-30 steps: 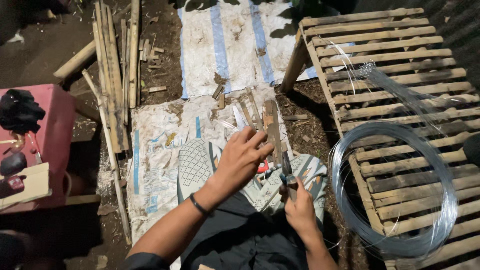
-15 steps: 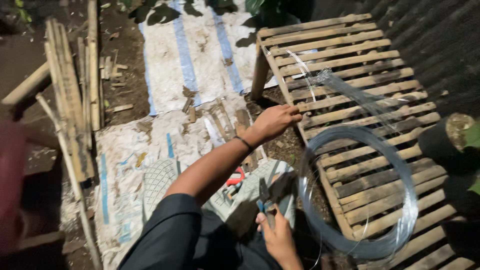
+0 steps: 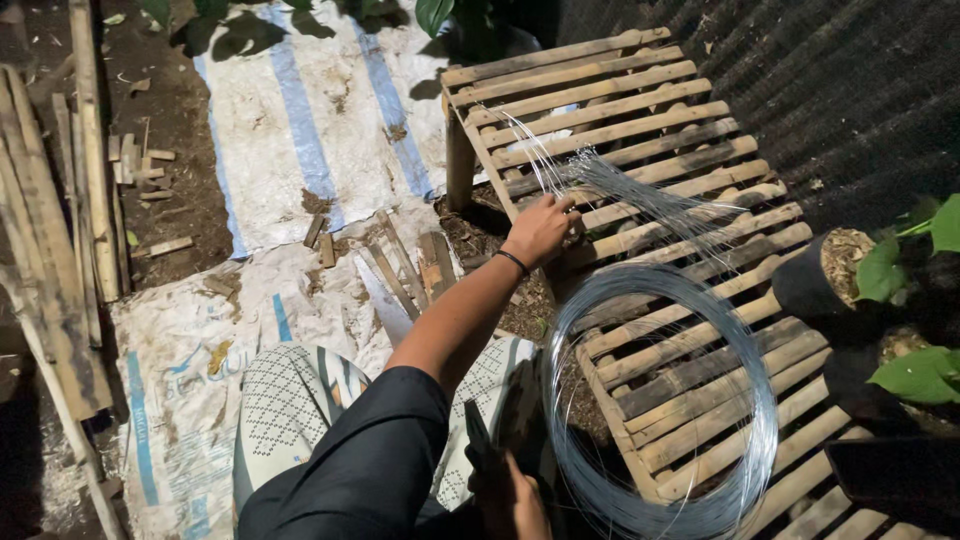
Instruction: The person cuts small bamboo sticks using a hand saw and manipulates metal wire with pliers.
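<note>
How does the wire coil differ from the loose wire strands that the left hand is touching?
The wire coil is a wound ring lying on the bamboo rack; the loose strands fan out straight. The left hand touches the strands, not the coil. Both are thin, silvery wire.

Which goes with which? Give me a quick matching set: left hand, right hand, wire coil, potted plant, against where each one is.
Things:
1. left hand
2. right hand
3. wire coil
4. potted plant

Places:
A. right edge of the view, beside the bench
B. bottom of the view, holding a dark tool
C. lying on the bamboo bench
D. stretched out to the loose wire strands at the bench's edge

Pairs: 1-D, 2-B, 3-C, 4-A
</note>
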